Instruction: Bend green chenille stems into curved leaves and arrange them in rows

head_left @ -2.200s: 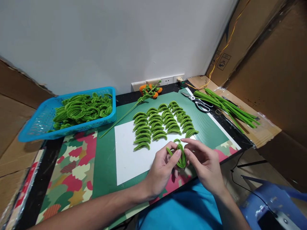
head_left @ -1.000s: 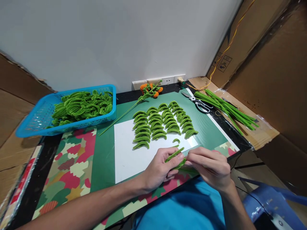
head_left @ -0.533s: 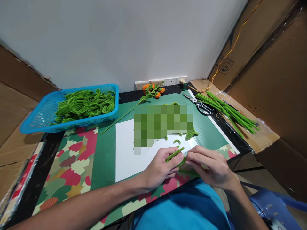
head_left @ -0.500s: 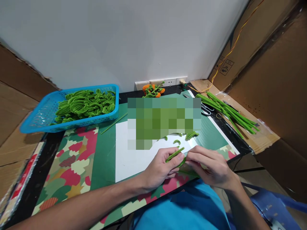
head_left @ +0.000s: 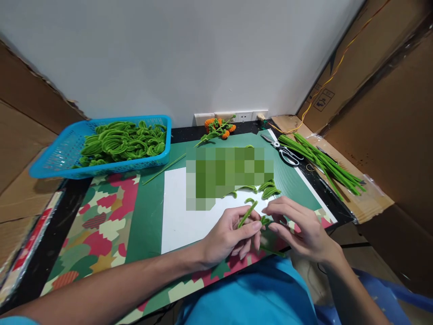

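My left hand (head_left: 230,232) pinches a green pipe cleaner (head_left: 246,214) between thumb and fingers, one end sticking up and away from me. My right hand (head_left: 299,228) is closed on the same pipe cleaner just to the right, fingers curled over its bent part. Both hands hover over the near edge of the white paper sheet (head_left: 179,216). Rows of bent green pipe-cleaner pieces (head_left: 269,188) lie on the sheet beyond my hands; most of them are blurred out.
A blue basket (head_left: 64,151) full of bent green pieces stands at the left. Scissors (head_left: 284,152) and a bundle of straight green pipe cleaners (head_left: 321,162) lie at the right. An orange pipe-cleaner flower (head_left: 218,126) lies by the wall. Cardboard stands on both sides.
The pipe cleaner was a folded loop between both hands, then was pressed flat. Now my right hand's fingers have shifted a little to the right and the free end points up.
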### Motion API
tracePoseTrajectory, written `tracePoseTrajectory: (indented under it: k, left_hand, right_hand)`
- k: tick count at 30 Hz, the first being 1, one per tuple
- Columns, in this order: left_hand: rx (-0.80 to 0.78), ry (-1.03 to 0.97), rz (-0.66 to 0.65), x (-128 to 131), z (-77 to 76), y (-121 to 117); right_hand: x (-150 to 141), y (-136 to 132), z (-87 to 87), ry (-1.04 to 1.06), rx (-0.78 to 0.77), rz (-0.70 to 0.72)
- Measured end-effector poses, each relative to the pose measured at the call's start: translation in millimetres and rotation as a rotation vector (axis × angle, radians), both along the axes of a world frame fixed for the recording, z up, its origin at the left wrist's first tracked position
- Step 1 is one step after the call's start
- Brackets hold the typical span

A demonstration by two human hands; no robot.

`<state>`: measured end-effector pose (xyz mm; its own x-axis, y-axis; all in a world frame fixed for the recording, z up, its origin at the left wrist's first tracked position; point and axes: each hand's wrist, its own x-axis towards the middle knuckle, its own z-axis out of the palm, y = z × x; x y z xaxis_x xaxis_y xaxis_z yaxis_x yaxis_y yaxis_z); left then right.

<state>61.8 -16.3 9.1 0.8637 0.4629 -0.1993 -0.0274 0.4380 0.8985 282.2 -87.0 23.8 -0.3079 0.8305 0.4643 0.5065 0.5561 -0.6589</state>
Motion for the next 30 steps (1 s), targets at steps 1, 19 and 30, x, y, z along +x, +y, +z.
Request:
tracePoseTrajectory:
  k: [1, 19, 30]
  left_hand:
    - [0.006, 0.003, 0.001, 0, 0.0, 0]
    - [0.015, 0.015, 0.050, 3, -0.4, -4]
    - [-0.010, 0.039, 0.046, 4, 1.6, -3]
  right_hand:
    - [-1, 0, 0.9, 0.013, -0.026, 0.011]
    - [-29, -7, -4.9, 0.290, -0.270, -0.312]
    - [-12, -5, -2.5, 0.226, -0.238, -0.181]
